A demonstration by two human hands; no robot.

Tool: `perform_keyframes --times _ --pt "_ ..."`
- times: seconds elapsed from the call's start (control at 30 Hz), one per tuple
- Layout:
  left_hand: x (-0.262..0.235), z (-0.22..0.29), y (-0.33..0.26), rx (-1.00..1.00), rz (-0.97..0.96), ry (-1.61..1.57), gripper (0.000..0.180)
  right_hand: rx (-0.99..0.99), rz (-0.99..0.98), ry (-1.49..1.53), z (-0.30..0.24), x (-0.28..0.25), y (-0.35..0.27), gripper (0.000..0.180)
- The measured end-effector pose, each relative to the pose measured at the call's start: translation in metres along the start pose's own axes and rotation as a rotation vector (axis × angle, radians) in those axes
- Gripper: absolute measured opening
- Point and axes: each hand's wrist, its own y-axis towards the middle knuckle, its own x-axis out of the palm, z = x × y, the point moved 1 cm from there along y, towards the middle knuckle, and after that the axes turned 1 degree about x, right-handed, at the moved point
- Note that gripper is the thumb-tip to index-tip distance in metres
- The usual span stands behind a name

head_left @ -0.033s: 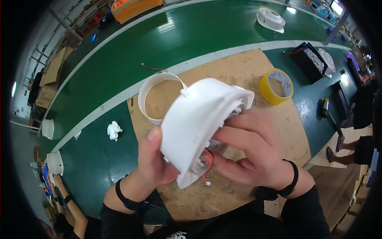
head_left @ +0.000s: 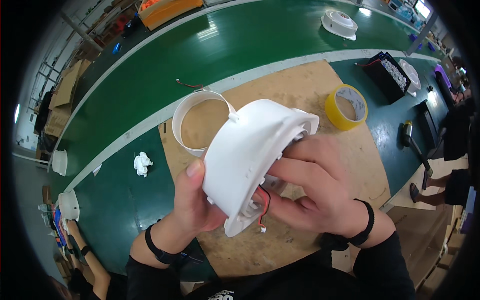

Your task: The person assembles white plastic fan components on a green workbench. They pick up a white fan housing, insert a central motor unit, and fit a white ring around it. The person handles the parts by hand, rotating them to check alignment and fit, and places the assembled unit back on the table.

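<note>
Head view: white round plastic housing (head_left: 245,150) is held up in the air over the brown board (head_left: 280,255), tilted, open side facing right. Left hand (head_left: 192,195) has it clamped: thumb flat on the outer wall, other fingers wrapped underneath, mostly hidden. Right hand (head_left: 317,185) is at the open side, fingers bent inward, some tips out of sight behind the rim; can't tell what they pinch, if anything. Red-and-black lead (head_left: 266,205) hangs out of the housing near the right thumb, white connector (head_left: 263,229) at its end, over the board.

Rest, relative to the board: white plastic ring (head_left: 178,127) on its far left part, yellow tape roll (head_left: 331,112) on its far right part. Crumpled white tissue (head_left: 143,164) off its left edge. Black bin (head_left: 382,80) with white pieces and a hammer-like tool (head_left: 410,137) off its right. Green belt (head_left: 250,40) beyond its far edge. Co-worker's hand (head_left: 73,227) on another white ring (head_left: 68,205), well left of it.
</note>
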Motion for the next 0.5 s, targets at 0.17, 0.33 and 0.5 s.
perform_keyframes --times 0.17,0.33,0.5 --pt "0.008 0.003 0.0 0.016 0.214 0.051 0.087 0.007 0.043 0.142 0.015 0.002 -0.012 0.031" --pt "0.007 0.017 0.001 0.187 0.139 0.034 0.089 0.199 0.05 0.345 0.02 -0.001 -0.017 0.027" --pt "0.019 0.04 0.001 0.485 0.193 0.828 0.113 0.399 0.135 0.699 0.029 0.002 -0.022 0.026"
